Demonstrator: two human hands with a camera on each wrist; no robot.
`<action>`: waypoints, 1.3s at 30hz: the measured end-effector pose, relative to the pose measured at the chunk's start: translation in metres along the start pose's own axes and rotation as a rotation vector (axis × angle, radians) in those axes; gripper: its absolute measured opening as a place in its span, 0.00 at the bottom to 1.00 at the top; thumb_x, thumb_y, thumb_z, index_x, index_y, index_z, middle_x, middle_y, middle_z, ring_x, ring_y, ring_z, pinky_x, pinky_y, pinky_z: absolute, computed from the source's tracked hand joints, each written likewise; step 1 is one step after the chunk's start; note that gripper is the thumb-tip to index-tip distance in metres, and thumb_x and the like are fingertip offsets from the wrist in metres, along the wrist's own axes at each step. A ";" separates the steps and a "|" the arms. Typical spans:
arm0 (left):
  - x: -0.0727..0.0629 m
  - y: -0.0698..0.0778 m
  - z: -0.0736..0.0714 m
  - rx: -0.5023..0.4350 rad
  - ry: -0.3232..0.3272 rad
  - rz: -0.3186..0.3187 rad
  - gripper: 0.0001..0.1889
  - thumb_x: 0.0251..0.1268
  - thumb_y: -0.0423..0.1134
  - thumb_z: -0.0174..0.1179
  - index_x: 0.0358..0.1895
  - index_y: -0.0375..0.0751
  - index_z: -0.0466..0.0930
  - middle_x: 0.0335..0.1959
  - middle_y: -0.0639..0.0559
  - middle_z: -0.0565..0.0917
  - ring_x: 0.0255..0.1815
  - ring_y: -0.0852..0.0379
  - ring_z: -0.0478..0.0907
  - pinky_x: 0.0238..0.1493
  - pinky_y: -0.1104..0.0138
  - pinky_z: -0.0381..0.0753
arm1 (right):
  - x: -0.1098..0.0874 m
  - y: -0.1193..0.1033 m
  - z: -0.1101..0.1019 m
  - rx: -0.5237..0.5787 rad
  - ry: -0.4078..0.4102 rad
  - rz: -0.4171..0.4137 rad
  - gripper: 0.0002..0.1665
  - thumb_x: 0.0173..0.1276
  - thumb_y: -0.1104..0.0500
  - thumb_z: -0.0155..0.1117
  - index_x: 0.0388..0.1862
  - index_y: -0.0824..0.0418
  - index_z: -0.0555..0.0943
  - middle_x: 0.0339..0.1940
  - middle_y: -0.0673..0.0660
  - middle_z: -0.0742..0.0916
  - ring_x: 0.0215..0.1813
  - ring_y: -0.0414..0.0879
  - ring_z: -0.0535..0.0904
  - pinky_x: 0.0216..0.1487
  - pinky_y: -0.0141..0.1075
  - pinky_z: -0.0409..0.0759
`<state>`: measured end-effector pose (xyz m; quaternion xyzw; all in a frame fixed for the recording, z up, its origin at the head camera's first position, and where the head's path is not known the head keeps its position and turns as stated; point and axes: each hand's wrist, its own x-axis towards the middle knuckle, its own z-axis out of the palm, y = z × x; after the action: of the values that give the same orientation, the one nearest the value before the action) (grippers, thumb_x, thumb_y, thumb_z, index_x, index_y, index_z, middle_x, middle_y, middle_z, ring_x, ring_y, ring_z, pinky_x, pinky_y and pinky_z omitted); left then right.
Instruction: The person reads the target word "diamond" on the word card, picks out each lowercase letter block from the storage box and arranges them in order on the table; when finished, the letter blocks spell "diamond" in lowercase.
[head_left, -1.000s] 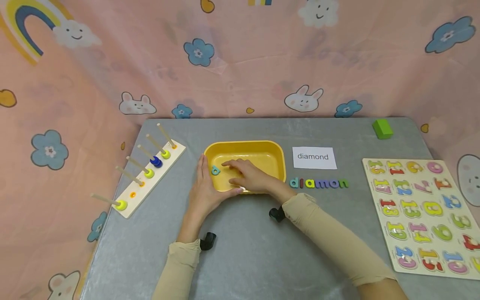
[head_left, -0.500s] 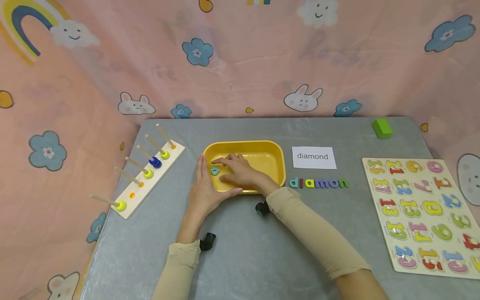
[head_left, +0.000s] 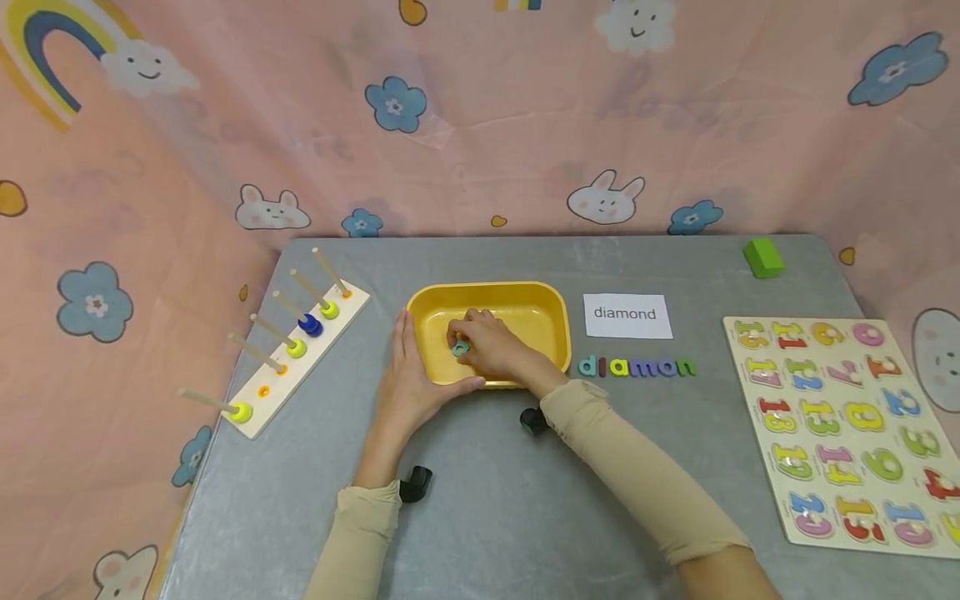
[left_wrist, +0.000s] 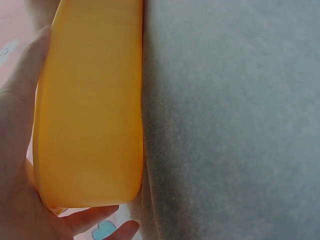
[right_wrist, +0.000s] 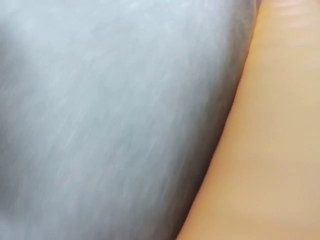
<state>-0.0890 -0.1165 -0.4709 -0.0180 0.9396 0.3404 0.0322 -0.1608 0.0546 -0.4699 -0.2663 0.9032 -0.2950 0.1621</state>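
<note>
A yellow plastic tray (head_left: pixel 542 329) sits mid-table in the head view. My left hand (head_left: pixel 408 385) holds its near left corner, fingers along the left side and thumb at the front rim. The left wrist view shows the tray's outer wall (left_wrist: pixel 90 110) with this hand (left_wrist: pixel 15 145) wrapped about the corner. Inside the tray, my right hand (head_left: pixel 491 346) pinches a small teal letter d (head_left: pixel 460 347) between thumb and fingertips. To the right lie coloured letters (head_left: pixel 637 367) spelling "diamon", below a white card (head_left: pixel 628 317) printed "diamond". The right wrist view is blurred.
On the left stands a wooden peg board (head_left: pixel 300 354) with upright pegs and yellow and blue rings. A number puzzle board (head_left: pixel 847 433) covers the right side of the table. Near the back right corner is a green block (head_left: pixel 763 257).
My right hand reached left to the teal letter d, took it between thumb and fingers, and drew it slightly right within the tray. The left hand kept its place on the tray.
</note>
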 end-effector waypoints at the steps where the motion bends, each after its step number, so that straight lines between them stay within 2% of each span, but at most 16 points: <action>1: 0.000 0.000 0.000 -0.005 0.000 0.000 0.81 0.39 0.75 0.80 0.89 0.52 0.31 0.91 0.53 0.40 0.72 0.33 0.73 0.66 0.39 0.78 | -0.003 0.001 -0.002 -0.003 0.002 0.001 0.10 0.71 0.62 0.74 0.46 0.56 0.81 0.47 0.57 0.80 0.52 0.52 0.72 0.54 0.43 0.72; 4: 0.000 0.000 0.000 -0.010 -0.003 0.003 0.81 0.39 0.76 0.79 0.89 0.52 0.30 0.91 0.52 0.39 0.74 0.33 0.72 0.67 0.38 0.77 | -0.011 0.006 -0.008 -0.005 0.010 0.007 0.11 0.71 0.63 0.74 0.46 0.58 0.80 0.45 0.57 0.79 0.49 0.52 0.72 0.52 0.41 0.73; 8: 0.000 0.000 0.001 -0.012 -0.004 -0.006 0.81 0.38 0.77 0.78 0.89 0.53 0.30 0.91 0.54 0.39 0.74 0.33 0.72 0.67 0.39 0.77 | -0.023 0.011 -0.017 0.082 0.043 0.031 0.11 0.70 0.66 0.73 0.45 0.59 0.79 0.38 0.56 0.80 0.43 0.50 0.75 0.47 0.39 0.74; 12: 0.000 -0.002 0.000 -0.014 0.000 -0.014 0.81 0.38 0.77 0.79 0.89 0.54 0.30 0.90 0.55 0.40 0.76 0.34 0.70 0.69 0.40 0.76 | -0.033 0.015 -0.027 0.204 0.129 0.054 0.12 0.66 0.69 0.76 0.42 0.61 0.81 0.35 0.56 0.83 0.38 0.49 0.77 0.43 0.37 0.77; 15: 0.000 -0.002 -0.001 -0.014 -0.003 -0.014 0.81 0.38 0.77 0.79 0.89 0.54 0.30 0.90 0.55 0.39 0.77 0.34 0.69 0.71 0.40 0.75 | -0.043 0.017 -0.036 0.264 0.203 0.067 0.13 0.62 0.71 0.79 0.41 0.62 0.83 0.36 0.57 0.85 0.37 0.49 0.78 0.42 0.36 0.78; 18: 0.000 -0.002 -0.001 -0.016 -0.007 -0.016 0.81 0.38 0.77 0.78 0.89 0.55 0.30 0.90 0.55 0.39 0.76 0.34 0.69 0.71 0.40 0.75 | -0.054 0.019 -0.046 0.300 0.268 0.069 0.12 0.62 0.73 0.77 0.41 0.63 0.85 0.39 0.58 0.86 0.39 0.51 0.79 0.43 0.37 0.79; 23: 0.000 -0.002 0.000 -0.014 -0.011 -0.023 0.82 0.36 0.78 0.79 0.88 0.56 0.29 0.90 0.56 0.39 0.75 0.33 0.71 0.70 0.39 0.75 | -0.080 0.032 -0.059 0.276 0.383 0.054 0.07 0.70 0.71 0.71 0.45 0.64 0.85 0.42 0.60 0.89 0.42 0.53 0.82 0.45 0.38 0.79; 28: 0.001 0.000 0.002 -0.017 -0.015 -0.017 0.82 0.36 0.77 0.80 0.89 0.56 0.30 0.90 0.57 0.39 0.76 0.34 0.70 0.70 0.39 0.75 | -0.114 0.054 -0.073 0.209 0.500 0.105 0.14 0.74 0.69 0.69 0.56 0.67 0.82 0.43 0.63 0.88 0.43 0.54 0.81 0.42 0.30 0.74; 33: 0.001 0.001 0.003 -0.023 -0.013 -0.009 0.82 0.36 0.76 0.80 0.89 0.54 0.30 0.90 0.55 0.39 0.77 0.35 0.68 0.72 0.39 0.73 | -0.148 0.083 -0.087 0.153 0.606 0.159 0.12 0.73 0.69 0.69 0.53 0.70 0.83 0.44 0.68 0.88 0.44 0.57 0.81 0.42 0.20 0.70; 36: 0.000 0.000 0.002 -0.023 -0.009 -0.010 0.82 0.37 0.75 0.80 0.89 0.53 0.30 0.90 0.55 0.39 0.78 0.35 0.67 0.73 0.39 0.72 | -0.169 0.100 -0.093 0.141 0.629 0.205 0.11 0.74 0.68 0.69 0.53 0.70 0.83 0.44 0.69 0.87 0.44 0.56 0.81 0.42 0.15 0.69; 39: -0.001 0.000 0.002 -0.018 -0.006 -0.010 0.82 0.37 0.75 0.80 0.89 0.53 0.31 0.90 0.54 0.39 0.78 0.35 0.67 0.73 0.39 0.72 | -0.189 0.117 -0.097 0.115 0.617 0.271 0.13 0.74 0.66 0.70 0.54 0.69 0.83 0.44 0.68 0.86 0.43 0.53 0.79 0.40 0.14 0.69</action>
<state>-0.0882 -0.1150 -0.4721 -0.0218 0.9363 0.3487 0.0367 -0.0971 0.2865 -0.4416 -0.0324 0.9187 -0.3880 -0.0661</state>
